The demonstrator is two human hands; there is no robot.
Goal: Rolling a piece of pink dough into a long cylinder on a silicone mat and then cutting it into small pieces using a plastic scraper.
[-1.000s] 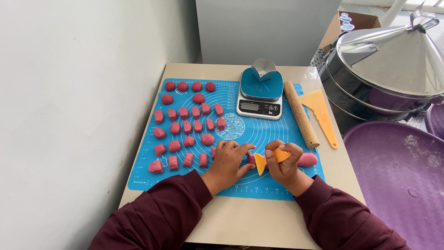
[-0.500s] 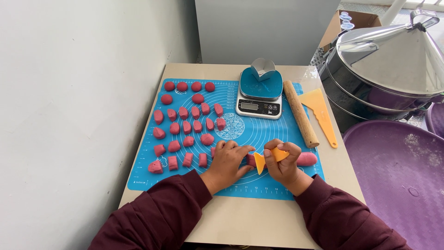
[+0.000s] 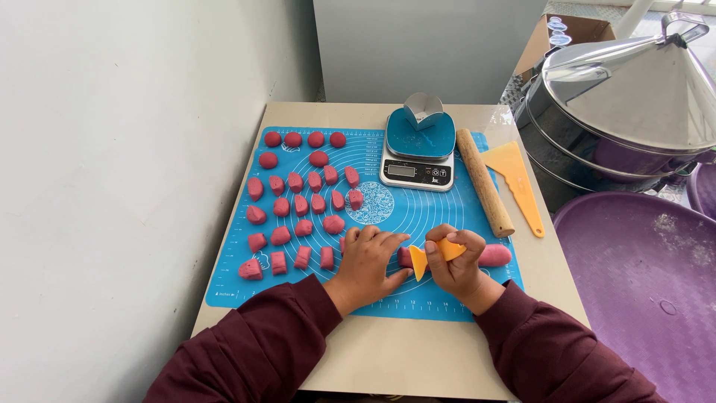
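A blue silicone mat (image 3: 418, 216) covers a small beige table (image 3: 403, 358). Several cut pink dough pieces (image 3: 302, 205) lie in rows on its left half. My right hand (image 3: 455, 261) grips an orange plastic scraper (image 3: 432, 255) pressed down on a pink dough log (image 3: 494, 255). The log's right end sticks out past the hand. Just left of the scraper, my left hand (image 3: 369, 261) rests on the mat with its fingers over the log's cut end (image 3: 405, 257).
A kitchen scale with a blue cover (image 3: 419, 149) stands at the back of the mat. A wooden rolling pin (image 3: 485, 183) and a second orange scraper (image 3: 516, 183) lie to its right. A metal steamer with a conical lid (image 3: 626, 97) and a purple tray (image 3: 641, 283) stand on the right.
Both hands have stayed at the log; the scraper has shifted only slightly against the dough.
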